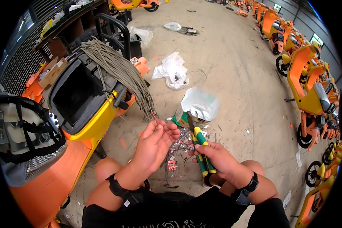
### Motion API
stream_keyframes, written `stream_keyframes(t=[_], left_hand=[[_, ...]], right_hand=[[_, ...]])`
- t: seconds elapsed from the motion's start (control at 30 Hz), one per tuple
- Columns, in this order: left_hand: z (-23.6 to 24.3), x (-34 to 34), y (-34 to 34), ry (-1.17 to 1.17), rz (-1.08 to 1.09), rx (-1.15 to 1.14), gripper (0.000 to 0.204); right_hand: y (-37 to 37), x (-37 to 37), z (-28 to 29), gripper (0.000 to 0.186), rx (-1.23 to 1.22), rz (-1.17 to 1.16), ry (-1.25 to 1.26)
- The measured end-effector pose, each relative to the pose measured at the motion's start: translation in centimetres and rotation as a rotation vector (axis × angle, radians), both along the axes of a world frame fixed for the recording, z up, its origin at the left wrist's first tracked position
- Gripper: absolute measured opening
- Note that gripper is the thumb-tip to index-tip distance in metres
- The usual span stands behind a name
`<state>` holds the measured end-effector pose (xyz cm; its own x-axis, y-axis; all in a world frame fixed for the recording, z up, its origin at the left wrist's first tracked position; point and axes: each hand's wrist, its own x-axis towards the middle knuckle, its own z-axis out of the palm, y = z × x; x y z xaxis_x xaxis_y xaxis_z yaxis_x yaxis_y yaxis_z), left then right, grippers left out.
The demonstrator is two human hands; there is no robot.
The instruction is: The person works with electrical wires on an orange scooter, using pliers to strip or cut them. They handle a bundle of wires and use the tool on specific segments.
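My left hand pinches a thin red wire that runs across to my right hand. My right hand grips pliers with green and yellow handles, their dark jaws pointing up and away. A thick bundle of grey-green cables drapes over the scooter on my left and hangs down to just above my left hand. Below my hands several small shiny metal pieces lie scattered on the concrete. An open foil-lined bag sits just beyond the pliers.
An orange and yellow scooter with its open black seat compartment stands close at my left, a helmet on it. A crumpled clear plastic bag lies on the floor ahead. A row of orange scooters lines the right side.
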<state>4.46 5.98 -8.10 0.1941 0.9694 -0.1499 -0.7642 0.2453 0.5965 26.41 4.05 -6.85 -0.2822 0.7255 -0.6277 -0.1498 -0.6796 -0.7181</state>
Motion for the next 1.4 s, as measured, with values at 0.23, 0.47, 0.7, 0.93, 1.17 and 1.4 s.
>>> stream_keyframes(t=[0.23, 0.47, 0.7, 0.93, 1.17, 1.4], left_hand=[[-1.1, 0.2, -0.5, 0.325, 0.08, -0.099, 0.018], [-1.6, -0.1, -0.7, 1.528, 0.382, 0.538, 0.037], [-2.4, 0.8, -2.1, 1.531, -0.227, 0.86, 0.031], [-0.9, 0.6, -2.4, 1.2, -0.359, 0.576, 0.024], [-2.5, 0.7, -2.6, 0.858, -0.666, 0.242, 0.022], [-0.6, -1.3, -1.1, 0.964, -0.37, 0.351, 0.02]], right_hand=[[-0.2, 0.0, 0.0, 0.039, 0.203, -0.01, -0.061], [0.7, 2.0, -0.5, 0.018, 0.412, 0.117, -0.386], [-0.8, 0.7, -0.2, 0.017, 0.541, 0.357, -0.296], [-0.3, 0.7, -0.3, 0.014, 0.568, 0.393, -0.351], [0.3, 0.4, 0.2, 0.016, 0.563, 0.402, -0.315], [0.4, 0.0, -0.3, 0.014, 0.63, 0.288, -0.291]])
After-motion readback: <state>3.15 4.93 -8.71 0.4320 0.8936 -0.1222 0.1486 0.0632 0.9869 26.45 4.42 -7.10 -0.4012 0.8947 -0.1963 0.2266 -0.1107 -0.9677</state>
